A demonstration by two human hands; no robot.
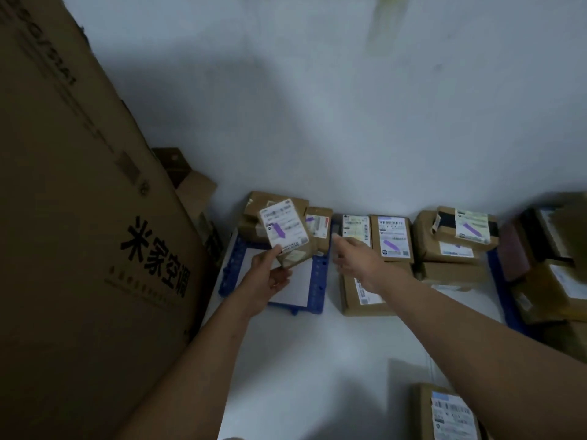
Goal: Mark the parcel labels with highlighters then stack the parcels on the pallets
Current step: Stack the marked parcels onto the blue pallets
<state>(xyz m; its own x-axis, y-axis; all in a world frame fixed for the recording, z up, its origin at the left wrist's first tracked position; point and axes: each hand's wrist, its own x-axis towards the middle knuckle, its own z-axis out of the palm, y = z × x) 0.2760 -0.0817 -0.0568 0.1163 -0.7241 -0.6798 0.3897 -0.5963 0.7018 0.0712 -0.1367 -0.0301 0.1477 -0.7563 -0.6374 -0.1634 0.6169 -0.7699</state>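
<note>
tall carton at 9 o'clock | pallet right of it, parcels stacked at 1 o'clock | lone parcel at 5 o'clock

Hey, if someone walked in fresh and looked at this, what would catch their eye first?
Probably the small parcel with a purple-marked label, held up by the left hand above the blue pallet. Next, the huge cardboard box filling the left side, and the right hand reaching toward the labelled parcels by the wall.

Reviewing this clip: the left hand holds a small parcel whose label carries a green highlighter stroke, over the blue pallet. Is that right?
Not quite. In the head view the stroke on the label is purple, not green. The rest stands: the left hand holds the small parcel over the blue pallet.
</note>
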